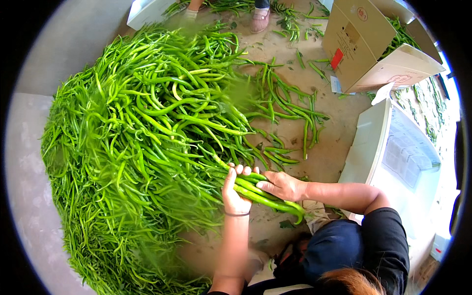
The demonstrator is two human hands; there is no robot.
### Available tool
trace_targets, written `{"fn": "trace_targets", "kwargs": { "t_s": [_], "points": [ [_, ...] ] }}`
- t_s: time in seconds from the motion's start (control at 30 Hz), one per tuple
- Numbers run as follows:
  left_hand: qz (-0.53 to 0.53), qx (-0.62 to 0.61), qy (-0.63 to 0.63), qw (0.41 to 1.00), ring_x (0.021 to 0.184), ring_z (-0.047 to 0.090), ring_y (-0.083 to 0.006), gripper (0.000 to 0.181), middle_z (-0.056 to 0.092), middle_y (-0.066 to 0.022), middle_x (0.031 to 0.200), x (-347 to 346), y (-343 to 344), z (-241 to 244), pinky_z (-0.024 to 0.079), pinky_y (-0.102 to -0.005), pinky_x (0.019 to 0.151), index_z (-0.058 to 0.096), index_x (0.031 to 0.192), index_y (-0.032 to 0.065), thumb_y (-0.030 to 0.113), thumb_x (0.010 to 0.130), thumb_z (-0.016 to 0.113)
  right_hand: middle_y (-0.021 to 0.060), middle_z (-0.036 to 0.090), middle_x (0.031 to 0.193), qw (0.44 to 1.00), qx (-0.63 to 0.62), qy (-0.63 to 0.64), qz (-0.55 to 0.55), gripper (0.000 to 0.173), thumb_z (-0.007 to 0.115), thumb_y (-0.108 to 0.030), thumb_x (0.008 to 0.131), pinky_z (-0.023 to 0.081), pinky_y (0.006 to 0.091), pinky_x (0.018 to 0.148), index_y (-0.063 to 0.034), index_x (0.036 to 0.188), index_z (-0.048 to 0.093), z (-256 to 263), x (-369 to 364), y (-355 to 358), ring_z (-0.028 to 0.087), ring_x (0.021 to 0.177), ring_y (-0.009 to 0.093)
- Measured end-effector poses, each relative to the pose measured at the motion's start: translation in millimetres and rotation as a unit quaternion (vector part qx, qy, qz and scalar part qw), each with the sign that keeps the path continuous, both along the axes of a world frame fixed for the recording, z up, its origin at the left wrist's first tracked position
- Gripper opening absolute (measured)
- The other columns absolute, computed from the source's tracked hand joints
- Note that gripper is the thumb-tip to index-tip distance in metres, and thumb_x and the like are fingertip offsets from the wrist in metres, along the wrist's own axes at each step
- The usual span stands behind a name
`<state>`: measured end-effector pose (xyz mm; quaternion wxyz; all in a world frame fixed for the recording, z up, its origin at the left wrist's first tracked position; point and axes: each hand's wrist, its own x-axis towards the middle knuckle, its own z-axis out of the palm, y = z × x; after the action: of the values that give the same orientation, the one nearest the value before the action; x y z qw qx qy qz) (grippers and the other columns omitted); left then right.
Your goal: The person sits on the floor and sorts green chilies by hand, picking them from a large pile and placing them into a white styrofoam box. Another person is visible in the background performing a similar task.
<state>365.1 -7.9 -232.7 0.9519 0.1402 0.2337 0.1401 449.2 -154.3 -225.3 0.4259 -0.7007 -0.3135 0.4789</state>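
A large heap of long green chili peppers (pixel 147 129) fills the left and middle of the head view. At its right edge my left hand (pixel 236 191), with a dark band at the wrist, is closed around a bunch of long green peppers (pixel 258 195). My right hand (pixel 282 185) grips the same bunch from the other side, with its thumb on top. The curved ends of the bunch point to the lower right. Loose peppers (pixel 284 99) lie on the floor just beyond my hands.
A white foam box (pixel 368 140) with printed paper inside stands at the right. Behind it is a cardboard box (pixel 354 48) of green peppers. Another person's foot in a striped shoe (pixel 260 22) and a gloved hand (pixel 191 14) show at the top. A grey wall (pixel 73 48) borders the heap.
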Motion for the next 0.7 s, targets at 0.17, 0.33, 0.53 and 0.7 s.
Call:
{"fn": "trace_targets", "kwargs": {
  "t_s": [0.17,0.33,0.53,0.7],
  "points": [
    [-0.015,0.018,-0.011,1.0,0.073,0.044,-0.0146,0.016,0.042,0.0029,0.076,-33.5,16.1,-24.2,0.041,-0.0384,0.079,0.046,0.097,0.0158,0.024,0.091,0.058,0.0244,0.06,0.091,0.963,0.021,-0.006,0.27,0.04,0.043,-0.038,0.097,0.047,0.0456,0.074,-0.0005,0.106,0.052,-37.8,10.4,-18.8,0.061,0.085,0.039],
    [-0.026,0.111,0.102,0.988,0.074,0.048,-0.016,0.014,0.048,0.0004,0.077,-63.0,33.8,-29.9,0.043,-0.0383,0.078,0.049,0.095,0.0135,0.018,0.089,0.061,0.024,0.058,0.11,0.954,-0.178,-0.229,-0.072,0.043,0.051,-0.036,0.091,0.045,0.0455,0.089,-0.0024,0.119,0.051,-100.4,118.7,20.5,0.058,0.101,0.036],
    [-0.084,0.08,0.144,0.983,0.075,0.05,-0.0192,0.017,0.05,-0.0027,0.077,-36.8,-1.3,-48.9,0.043,-0.0388,0.079,0.05,0.095,0.0102,0.01,0.085,0.064,0.0247,0.059,0.1,0.906,-0.311,-0.276,-0.08,0.053,0.066,-0.035,0.08,0.048,0.0447,0.082,0.0032,0.111,0.045,-196.2,202.3,58.9,0.058,0.098,0.04],
    [-0.094,0.084,0.142,0.982,0.074,0.053,-0.0203,0.023,0.053,-0.0061,0.076,-34.3,5.0,-47.6,0.045,-0.0375,0.075,0.05,0.101,0.0064,0.01,0.084,0.065,0.0239,0.059,0.105,0.927,-0.303,-0.223,0.003,0.066,0.069,-0.031,0.079,0.047,0.0439,0.087,0.0044,0.127,0.039,-205.0,163.9,13.5,0.058,0.099,0.04]
  ]
}}
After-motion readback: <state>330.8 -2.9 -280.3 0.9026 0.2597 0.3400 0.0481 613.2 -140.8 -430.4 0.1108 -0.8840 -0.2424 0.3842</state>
